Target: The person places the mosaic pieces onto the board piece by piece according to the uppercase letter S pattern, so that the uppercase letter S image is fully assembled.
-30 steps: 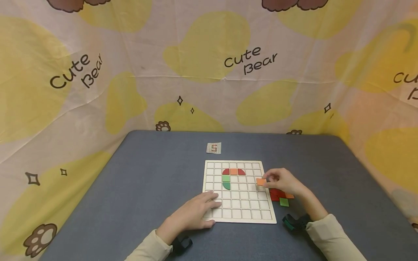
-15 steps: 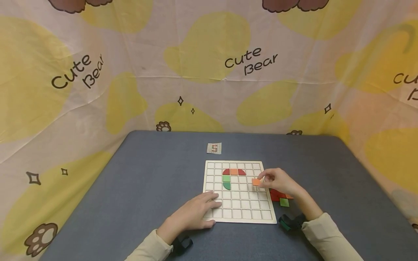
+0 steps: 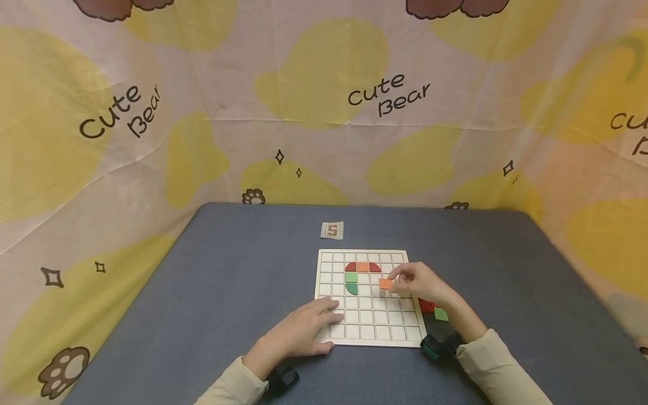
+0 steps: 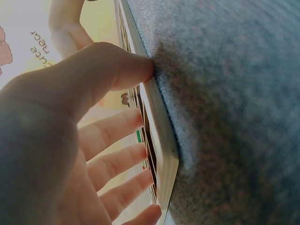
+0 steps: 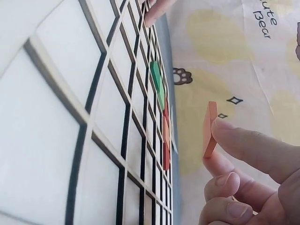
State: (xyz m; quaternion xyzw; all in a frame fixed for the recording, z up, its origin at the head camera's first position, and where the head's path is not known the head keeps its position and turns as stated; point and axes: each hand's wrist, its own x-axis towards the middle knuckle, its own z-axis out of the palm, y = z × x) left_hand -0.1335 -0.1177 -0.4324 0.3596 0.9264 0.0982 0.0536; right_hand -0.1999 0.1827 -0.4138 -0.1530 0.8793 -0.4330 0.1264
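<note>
R hand (image 3: pixel 422 283) is pinching an orange tile (image 3: pixel 385 283) btwn thumb & fingers, holding it above the grid board (image 3: pixel 382 319). L hand (image 3: pixel 300 327) is resting at the board's near-left corner, fingers spread. 5 tiles (image 3: pixel 351 277) are sitting in cells; loose red & green tiles (image 3: pixel 441 314) are lying just beside the right edge, w/ a card (image 3: pixel 332 230) lying past the far edge.

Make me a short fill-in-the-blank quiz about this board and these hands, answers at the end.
The right hand pinches a square tile coloured ____.
The grid board is touched by the ____ hand.
The green pieces on the board number ____.
Missing words: orange; left; two.
</note>
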